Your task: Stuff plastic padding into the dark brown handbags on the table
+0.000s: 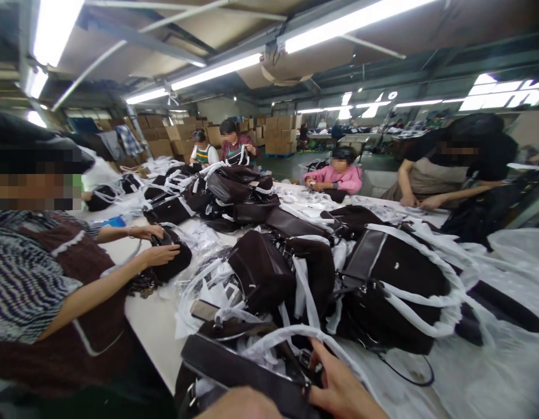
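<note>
Dark brown leather fills the bottom of the view: a bag (234,372) lies right under the camera at the near edge of the table (151,320), its broad strap running across the front and white wrapping paper (273,340) looped over its top. Right hand (339,387) comes in from the lower edge, palm down, thumb pointing up and left, fingers curled onto the bag's strap hardware and pinching there beside the paper. Left hand (241,405) barely shows, just a rounded patch of knuckles at the bottom edge, pressed against the underside of the same bag; whether its fingers are spread or closed, I cannot tell.

Just behind, a heap of matching brown bags (291,273) with white-wrapped handles stretches away down the table. To the left, a co-worker in a striped sleeve (25,279) reaches both forearms across, hands (160,253) cupped over a small dark bag (176,262). Far side, a person in a pink top (339,177) sits bent over work, and another in a dark top (461,157) leans on the table at the right. Cardboard boxes (278,137) stack up at the back.
</note>
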The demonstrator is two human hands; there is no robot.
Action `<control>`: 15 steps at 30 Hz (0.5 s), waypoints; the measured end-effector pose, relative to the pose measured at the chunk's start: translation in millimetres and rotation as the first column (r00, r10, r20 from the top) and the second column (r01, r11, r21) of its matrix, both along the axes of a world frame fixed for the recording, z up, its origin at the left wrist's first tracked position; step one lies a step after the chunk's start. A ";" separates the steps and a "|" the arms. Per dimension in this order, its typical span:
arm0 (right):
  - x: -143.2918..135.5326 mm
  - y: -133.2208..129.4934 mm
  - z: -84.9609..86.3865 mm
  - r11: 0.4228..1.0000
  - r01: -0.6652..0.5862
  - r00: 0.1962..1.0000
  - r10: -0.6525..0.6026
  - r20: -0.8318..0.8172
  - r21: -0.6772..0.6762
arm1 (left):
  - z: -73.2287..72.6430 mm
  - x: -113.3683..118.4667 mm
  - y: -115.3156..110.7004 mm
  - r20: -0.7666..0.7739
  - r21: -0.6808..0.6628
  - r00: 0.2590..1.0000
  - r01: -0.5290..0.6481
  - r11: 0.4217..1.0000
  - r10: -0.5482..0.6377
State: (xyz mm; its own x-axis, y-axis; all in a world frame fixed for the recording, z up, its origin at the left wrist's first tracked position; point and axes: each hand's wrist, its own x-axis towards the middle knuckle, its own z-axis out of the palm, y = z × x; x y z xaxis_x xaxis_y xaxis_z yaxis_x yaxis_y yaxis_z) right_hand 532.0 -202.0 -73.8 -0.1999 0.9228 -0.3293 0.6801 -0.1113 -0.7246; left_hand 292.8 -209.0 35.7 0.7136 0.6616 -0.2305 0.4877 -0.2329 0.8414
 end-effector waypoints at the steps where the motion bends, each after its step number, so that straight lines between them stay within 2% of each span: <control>1: -0.7 0.2 0.7 1.000 -0.019 1.000 0.019 -0.003 0.011 | 3.1 1.4 5.7 -0.038 0.072 0.997 -0.067 0.995 0.070; 3: -3.2 -2.1 -5.9 0.997 -0.023 1.000 0.023 -0.003 0.068 | 1.2 9.5 23.1 -0.201 0.274 0.954 -0.162 0.948 0.222; 5: -5.8 -6.5 -20.2 0.986 0.000 1.000 -0.002 0.010 0.166 | -9.5 22.5 44.8 -0.427 0.411 0.861 -0.089 0.907 0.278; 7: -7.1 -10.8 -36.8 0.958 0.021 0.999 -0.034 0.041 0.286 | -19.9 33.1 64.4 -0.561 0.386 0.801 0.031 0.922 0.208; 9: -6.7 -13.5 -50.6 0.926 0.040 0.992 -0.081 0.094 0.374 | -19.2 33.0 73.9 -0.575 0.380 0.796 0.054 0.923 0.190; 12: -4.1 -12.8 -60.9 0.902 0.054 0.977 -0.137 0.164 0.428 | 7.4 4.2 58.1 -0.447 0.463 0.848 -0.054 0.885 0.286; 13: -3.4 -11.2 -61.7 0.901 0.053 0.975 -0.139 0.173 0.430 | 19.0 -11.5 45.1 -0.291 0.414 0.911 -0.154 0.897 0.291; 14: -3.2 -9.0 -61.8 0.899 0.050 0.974 -0.140 0.177 0.434 | 29.1 -28.3 29.6 -0.128 0.269 0.962 -0.202 0.942 0.243; 15: -3.7 -6.3 -61.5 0.895 0.050 0.973 -0.144 0.180 0.444 | 36.5 -44.8 12.8 0.010 0.109 0.966 -0.259 0.960 0.260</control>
State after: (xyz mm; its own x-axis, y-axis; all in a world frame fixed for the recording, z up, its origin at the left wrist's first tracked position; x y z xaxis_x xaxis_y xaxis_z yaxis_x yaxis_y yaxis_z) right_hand 528.3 -208.3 -135.3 -0.0739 0.9937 0.0847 0.8192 0.1090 -0.5630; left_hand 248.0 -196.2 72.2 0.5133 0.8451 -0.1495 0.5469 -0.1879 0.8159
